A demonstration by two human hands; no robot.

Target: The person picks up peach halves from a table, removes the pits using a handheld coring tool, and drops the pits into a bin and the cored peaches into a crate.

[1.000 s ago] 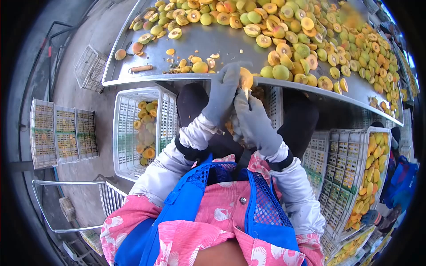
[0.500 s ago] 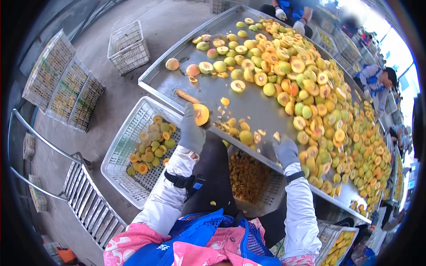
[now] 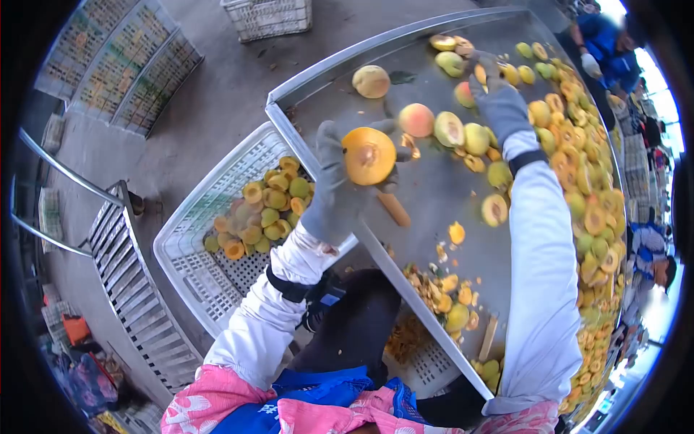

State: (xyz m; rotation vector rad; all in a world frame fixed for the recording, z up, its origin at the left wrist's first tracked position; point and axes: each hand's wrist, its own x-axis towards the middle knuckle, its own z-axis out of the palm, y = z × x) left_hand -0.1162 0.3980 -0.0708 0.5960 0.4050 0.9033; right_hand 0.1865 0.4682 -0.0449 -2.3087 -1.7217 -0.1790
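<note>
My left hand [image 3: 334, 184], in a grey glove, is closed around a halved yellow peach [image 3: 369, 157], cut face up, over the table's near edge. Just beside it, a brown wooden handle [image 3: 394, 209] lies on the metal table [image 3: 426, 195]; its other end is hidden. My right hand [image 3: 500, 101], also gloved, reaches to the far part of the table. Its fingers are curled around an orange piece of peach [image 3: 481, 74], partly hidden by the glove. Close by are a whole peach [image 3: 416, 120] and a halved peach with its stone [image 3: 449, 129].
A white crate [image 3: 184, 239] with peach halves stands below my left forearm. Fruit scraps [image 3: 441, 289] and a wooden stick [image 3: 489, 338] lie near the table's edge. A big peach heap [image 3: 589, 210] covers the right side. Stacked crates [image 3: 116, 65] and a slatted metal rack [image 3: 137, 282] stand left.
My right hand has moved from the near table edge to fruit at the far side. My left hand still holds the peach half, now over the table's edge. The view has shifted left.
</note>
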